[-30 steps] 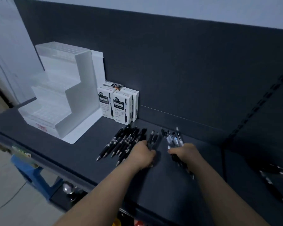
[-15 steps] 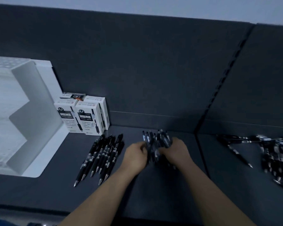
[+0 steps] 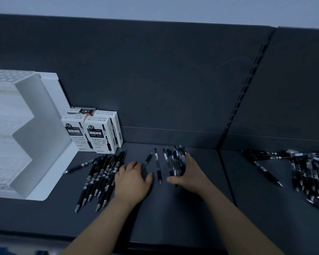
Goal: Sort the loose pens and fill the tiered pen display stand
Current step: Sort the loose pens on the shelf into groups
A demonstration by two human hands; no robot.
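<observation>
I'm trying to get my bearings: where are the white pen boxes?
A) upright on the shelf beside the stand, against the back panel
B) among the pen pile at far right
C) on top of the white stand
A: the pen boxes stand upright on the shelf beside the display stand, close to the back panel.

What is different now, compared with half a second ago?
The hands, together before on the bundle of pens, have parted: the left hand went left, the right hand rests against the bundle. Two single pens now lie between them. Boxes and stand have not moved.
</observation>
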